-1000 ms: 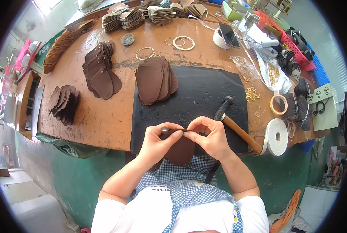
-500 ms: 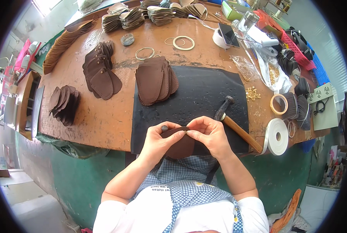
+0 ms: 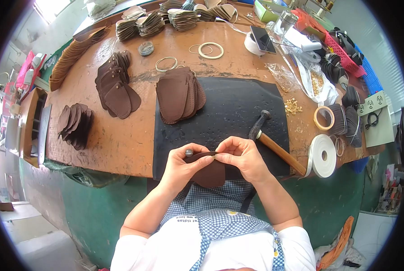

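Note:
At the near edge of a black mat (image 3: 229, 104), both hands grip a dark brown leather piece (image 3: 212, 175) with a rounded lower end. My left hand (image 3: 179, 166) is closed on its left side, the thumb along the upper edge. The round end of a metal tool (image 3: 189, 153) sticks out between this hand's fingers. Opposite it, my right hand (image 3: 245, 159) pinches the same edge, thumb tips nearly meeting. Something small and brass-coloured seems to sit between the thumbs, mostly hidden. A hammer (image 3: 277, 151) with a wooden handle lies just right of my right hand.
Brown leather pieces are stacked on the mat (image 3: 175, 95) and in two piles (image 3: 116, 86) (image 3: 75, 124) to the left. Small gold-coloured fittings (image 3: 292, 106), masking tape (image 3: 324, 118) and a white tape roll (image 3: 323, 156) lie right. A phone (image 3: 262, 39) rests farther back.
The leather piece has tilted a little in my hands, its upper edge now more folded toward me. More of the metal tool's round end shows. Both hands keep their grip.

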A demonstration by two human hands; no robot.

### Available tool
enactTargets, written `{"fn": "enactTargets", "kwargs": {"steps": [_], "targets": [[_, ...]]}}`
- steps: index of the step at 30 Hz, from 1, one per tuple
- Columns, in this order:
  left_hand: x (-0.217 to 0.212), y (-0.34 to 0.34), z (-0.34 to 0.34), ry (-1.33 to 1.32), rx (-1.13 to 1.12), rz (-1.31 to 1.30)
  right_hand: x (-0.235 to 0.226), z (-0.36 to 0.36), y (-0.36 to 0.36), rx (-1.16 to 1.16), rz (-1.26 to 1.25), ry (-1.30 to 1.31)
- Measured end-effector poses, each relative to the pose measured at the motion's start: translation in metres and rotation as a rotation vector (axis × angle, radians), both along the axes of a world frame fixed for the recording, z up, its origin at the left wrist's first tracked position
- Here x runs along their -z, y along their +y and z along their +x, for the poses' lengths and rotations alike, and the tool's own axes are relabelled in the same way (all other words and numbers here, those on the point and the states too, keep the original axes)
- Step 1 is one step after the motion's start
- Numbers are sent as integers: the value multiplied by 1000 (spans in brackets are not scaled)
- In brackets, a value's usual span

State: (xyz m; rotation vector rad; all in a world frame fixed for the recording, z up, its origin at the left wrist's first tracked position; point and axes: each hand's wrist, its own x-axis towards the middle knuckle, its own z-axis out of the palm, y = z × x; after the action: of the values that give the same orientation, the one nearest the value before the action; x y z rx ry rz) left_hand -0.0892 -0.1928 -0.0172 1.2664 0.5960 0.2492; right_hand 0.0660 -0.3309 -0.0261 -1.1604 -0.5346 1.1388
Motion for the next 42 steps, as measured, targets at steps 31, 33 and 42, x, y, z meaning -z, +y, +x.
{"fn": "enactTargets", "kwargs": {"steps": [31, 33, 42], "targets": [[3, 5, 0, 69, 98, 424, -15, -5, 0, -52, -88, -443], [4, 6, 0, 83, 100, 295, -11, -3, 0, -42, -102, -407], [7, 10, -6, 113, 109, 48, -5, -1, -1, -42, -103, -176]]}}
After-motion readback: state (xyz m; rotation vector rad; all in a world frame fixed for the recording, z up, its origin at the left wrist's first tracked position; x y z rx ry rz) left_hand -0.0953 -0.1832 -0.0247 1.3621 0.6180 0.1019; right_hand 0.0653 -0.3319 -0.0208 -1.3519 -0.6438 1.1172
